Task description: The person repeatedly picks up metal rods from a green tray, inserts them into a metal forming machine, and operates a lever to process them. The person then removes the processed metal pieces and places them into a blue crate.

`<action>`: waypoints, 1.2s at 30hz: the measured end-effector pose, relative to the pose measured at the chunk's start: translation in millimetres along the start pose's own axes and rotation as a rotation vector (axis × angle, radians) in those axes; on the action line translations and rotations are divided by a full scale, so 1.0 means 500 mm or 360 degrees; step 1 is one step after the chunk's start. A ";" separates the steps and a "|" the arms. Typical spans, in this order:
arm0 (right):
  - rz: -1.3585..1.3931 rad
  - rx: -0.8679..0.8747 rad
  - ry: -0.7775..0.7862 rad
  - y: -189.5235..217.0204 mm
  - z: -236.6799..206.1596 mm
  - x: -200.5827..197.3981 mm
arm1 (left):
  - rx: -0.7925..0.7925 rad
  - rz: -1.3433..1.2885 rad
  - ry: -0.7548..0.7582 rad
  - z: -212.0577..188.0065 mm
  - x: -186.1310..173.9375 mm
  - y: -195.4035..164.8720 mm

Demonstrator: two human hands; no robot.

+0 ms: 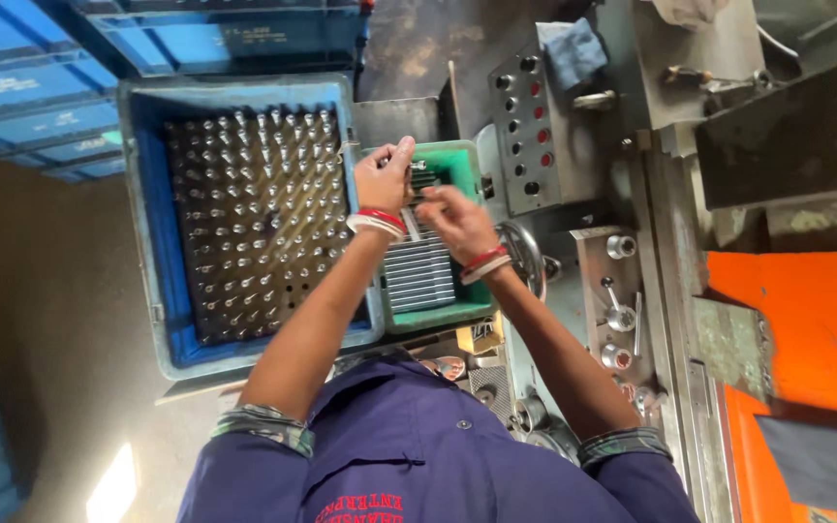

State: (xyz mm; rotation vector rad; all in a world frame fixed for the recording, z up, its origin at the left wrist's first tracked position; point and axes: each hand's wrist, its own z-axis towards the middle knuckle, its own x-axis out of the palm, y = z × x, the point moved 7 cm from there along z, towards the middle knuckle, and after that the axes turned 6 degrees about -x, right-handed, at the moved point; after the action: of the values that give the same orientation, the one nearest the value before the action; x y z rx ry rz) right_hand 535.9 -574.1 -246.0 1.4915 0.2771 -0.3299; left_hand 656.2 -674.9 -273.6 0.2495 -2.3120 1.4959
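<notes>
1. Metal pin (pixel 407 147) pinched in my left hand (pixel 385 179) grip, above the green tray (pixel 457 165).
2. Right hand (pixel 452 221) half-curled over the stacked pins (pixel 418 271), holding nothing that I can see.
3. Blue crate (pixel 147 194) lies just left of grip; I judge a steady, upright pin best.

Button panel (pixel 527 131), handwheel (pixel 525 257), blue cloth (pixel 573 50), orange sheet (pixel 806 324).

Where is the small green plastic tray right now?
In the head view, the small green plastic tray sits centre frame under both hands, between the large blue crate of upright metal pins and the grey machine control panel.
</notes>
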 end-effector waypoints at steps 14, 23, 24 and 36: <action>-0.1101 -0.0641 0.0268 0.058 0.182 0.086 | -0.0483 0.2102 0.0142 -0.126 -0.334 -0.043; -0.1733 -0.0344 0.0546 -0.015 0.237 0.210 | -0.0261 0.2755 0.0139 -0.181 -0.298 0.103; -0.1703 -0.0369 0.0475 -0.007 0.234 0.206 | -0.0212 0.2778 0.0141 -0.180 -0.294 0.107; -0.0956 0.0823 -0.0152 -0.121 0.170 0.065 | 0.0084 0.2783 0.0212 -0.174 -0.280 0.111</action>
State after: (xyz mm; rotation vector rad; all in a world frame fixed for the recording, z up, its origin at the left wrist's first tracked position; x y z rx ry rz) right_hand 541.1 -663.6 -309.1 1.8696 0.5967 -1.0102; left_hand 783.8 -580.0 -344.9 -2.2431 -2.1313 1.8981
